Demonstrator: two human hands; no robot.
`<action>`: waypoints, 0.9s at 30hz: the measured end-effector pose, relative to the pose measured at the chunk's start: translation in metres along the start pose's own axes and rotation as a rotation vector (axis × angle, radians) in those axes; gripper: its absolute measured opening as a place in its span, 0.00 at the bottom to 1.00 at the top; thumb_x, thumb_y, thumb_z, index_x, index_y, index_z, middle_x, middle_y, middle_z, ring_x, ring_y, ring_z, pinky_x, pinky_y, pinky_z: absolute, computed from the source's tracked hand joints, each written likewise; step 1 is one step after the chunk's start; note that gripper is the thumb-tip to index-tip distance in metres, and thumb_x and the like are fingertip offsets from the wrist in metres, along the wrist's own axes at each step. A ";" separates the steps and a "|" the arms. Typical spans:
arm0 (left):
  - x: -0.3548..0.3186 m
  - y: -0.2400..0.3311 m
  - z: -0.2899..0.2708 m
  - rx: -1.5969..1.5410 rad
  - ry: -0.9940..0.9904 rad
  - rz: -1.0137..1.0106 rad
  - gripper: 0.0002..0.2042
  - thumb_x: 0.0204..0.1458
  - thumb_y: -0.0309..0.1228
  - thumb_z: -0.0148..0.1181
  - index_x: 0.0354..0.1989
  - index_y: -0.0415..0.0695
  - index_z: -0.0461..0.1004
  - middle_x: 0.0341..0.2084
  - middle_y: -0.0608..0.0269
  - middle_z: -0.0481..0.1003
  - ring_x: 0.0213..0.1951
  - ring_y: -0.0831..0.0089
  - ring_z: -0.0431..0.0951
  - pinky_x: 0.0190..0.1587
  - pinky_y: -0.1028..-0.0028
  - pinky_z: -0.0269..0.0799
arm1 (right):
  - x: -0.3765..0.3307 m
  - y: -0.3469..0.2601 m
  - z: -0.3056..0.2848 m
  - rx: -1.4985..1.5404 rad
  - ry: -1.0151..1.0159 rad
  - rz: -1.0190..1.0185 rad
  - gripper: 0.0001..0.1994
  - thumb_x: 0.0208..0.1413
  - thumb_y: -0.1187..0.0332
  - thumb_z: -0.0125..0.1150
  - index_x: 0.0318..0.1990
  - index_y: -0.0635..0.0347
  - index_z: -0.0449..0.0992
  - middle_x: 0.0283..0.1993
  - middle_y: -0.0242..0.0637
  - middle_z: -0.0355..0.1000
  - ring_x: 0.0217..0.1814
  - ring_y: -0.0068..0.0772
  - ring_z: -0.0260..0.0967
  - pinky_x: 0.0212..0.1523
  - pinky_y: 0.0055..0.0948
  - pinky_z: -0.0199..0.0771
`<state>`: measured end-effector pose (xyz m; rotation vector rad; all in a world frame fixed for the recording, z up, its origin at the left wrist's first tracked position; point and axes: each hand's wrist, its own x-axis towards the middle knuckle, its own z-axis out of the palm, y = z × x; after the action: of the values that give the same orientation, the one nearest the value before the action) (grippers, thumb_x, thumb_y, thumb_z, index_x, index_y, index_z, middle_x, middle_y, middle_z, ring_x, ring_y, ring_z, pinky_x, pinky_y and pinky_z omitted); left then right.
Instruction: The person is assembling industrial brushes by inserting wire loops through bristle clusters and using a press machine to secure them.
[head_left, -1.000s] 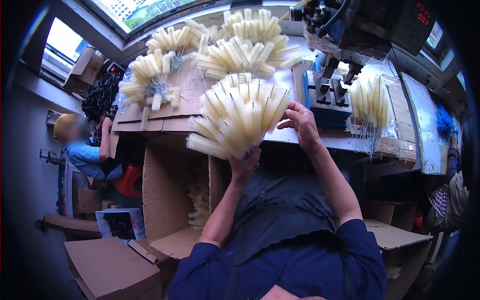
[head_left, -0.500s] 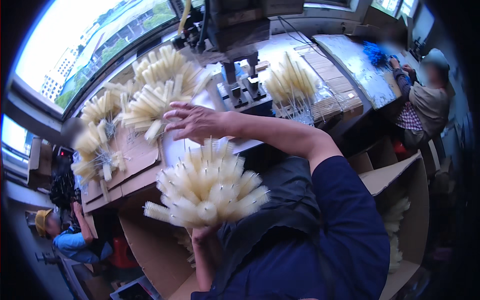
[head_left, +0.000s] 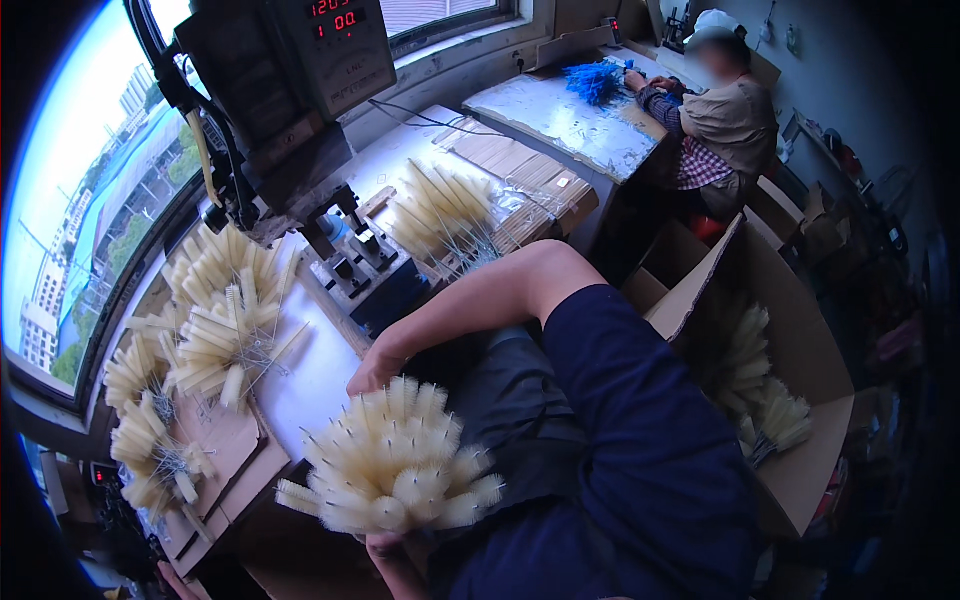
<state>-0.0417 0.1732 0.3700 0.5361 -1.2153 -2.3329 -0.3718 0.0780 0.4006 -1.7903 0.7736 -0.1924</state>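
A large bunch of cream-bristled tube brushes (head_left: 400, 460) fans out in front of my body, wire tips facing up. My left hand (head_left: 385, 543) is closed round the bunch from below, mostly hidden by the bristles. At the bunch's far side is my right hand (head_left: 372, 372), its fingers curled downward and partly hidden; what they hold, if anything, I cannot make out. More loose brushes (head_left: 225, 335) with wire stems lie heaped on the white bench (head_left: 305, 385) to the left. Another pile of brushes (head_left: 440, 210) lies beyond my right forearm.
A bench machine (head_left: 350, 250) with metal jaws and a red-lit display box (head_left: 345, 50) stands ahead. Flat cardboard (head_left: 235, 460) lies at the bench's near left. An open carton (head_left: 810, 400) on my right holds brushes. A person (head_left: 720, 120) handles blue strands at the far table (head_left: 560, 120).
My view has swung right. My right hand, spread open above the bench near the brush heap before, has come down to the far side of the bunch. My left hand still holds the bunch.
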 end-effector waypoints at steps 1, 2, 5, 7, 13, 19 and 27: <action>0.005 0.001 0.005 -0.005 0.022 0.002 0.36 0.49 0.37 0.69 0.66 0.45 0.60 0.46 0.62 0.69 0.42 0.69 0.70 0.42 0.70 0.68 | -0.004 0.011 0.005 0.067 0.020 0.010 0.17 0.49 0.64 0.67 0.41 0.70 0.79 0.34 0.35 0.79 0.32 0.29 0.69 0.36 0.34 0.69; 0.003 0.001 0.009 -0.013 0.051 0.008 0.36 0.49 0.37 0.69 0.66 0.45 0.60 0.45 0.62 0.70 0.41 0.69 0.70 0.41 0.71 0.68 | -0.008 0.016 0.008 0.133 0.032 0.018 0.17 0.50 0.63 0.67 0.41 0.70 0.80 0.34 0.33 0.79 0.33 0.28 0.70 0.36 0.33 0.70; -0.007 -0.006 0.017 -0.052 0.186 0.027 0.36 0.49 0.37 0.69 0.66 0.44 0.60 0.42 0.62 0.70 0.37 0.70 0.71 0.37 0.72 0.69 | -0.029 -0.009 0.015 0.214 0.047 -0.038 0.16 0.51 0.63 0.68 0.41 0.70 0.80 0.34 0.31 0.78 0.34 0.25 0.70 0.36 0.32 0.70; -0.006 -0.006 0.026 -0.061 0.231 0.019 0.36 0.48 0.38 0.68 0.66 0.44 0.60 0.40 0.62 0.71 0.35 0.71 0.72 0.34 0.73 0.70 | -0.052 -0.004 0.014 0.233 0.186 0.069 0.13 0.53 0.63 0.69 0.37 0.67 0.82 0.30 0.29 0.78 0.32 0.22 0.71 0.33 0.30 0.70; -0.010 0.013 -0.001 -0.111 0.470 0.012 0.37 0.47 0.38 0.68 0.66 0.44 0.60 0.34 0.63 0.72 0.27 0.73 0.73 0.26 0.77 0.71 | -0.092 -0.017 0.051 0.401 0.333 0.313 0.17 0.59 0.55 0.64 0.31 0.61 0.81 0.23 0.30 0.73 0.24 0.21 0.66 0.26 0.24 0.63; 0.050 0.032 0.013 -0.045 0.269 0.393 0.24 0.46 0.27 0.70 0.52 0.38 0.68 0.35 0.58 0.74 0.27 0.73 0.73 0.29 0.76 0.71 | -0.058 -0.021 0.120 0.646 0.330 0.264 0.21 0.63 0.51 0.58 0.28 0.61 0.78 0.24 0.29 0.73 0.24 0.19 0.67 0.25 0.24 0.63; 0.076 0.022 0.042 -0.128 0.408 0.209 0.13 0.50 0.25 0.63 0.43 0.37 0.71 0.32 0.61 0.73 0.28 0.74 0.73 0.32 0.74 0.70 | -0.060 -0.033 0.156 0.466 0.473 0.295 0.20 0.64 0.52 0.57 0.33 0.62 0.78 0.24 0.30 0.73 0.26 0.20 0.67 0.29 0.25 0.67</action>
<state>-0.1213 0.1472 0.4010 0.7563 -0.8791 -1.9847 -0.3282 0.2422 0.3870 -1.1814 1.2051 -0.5632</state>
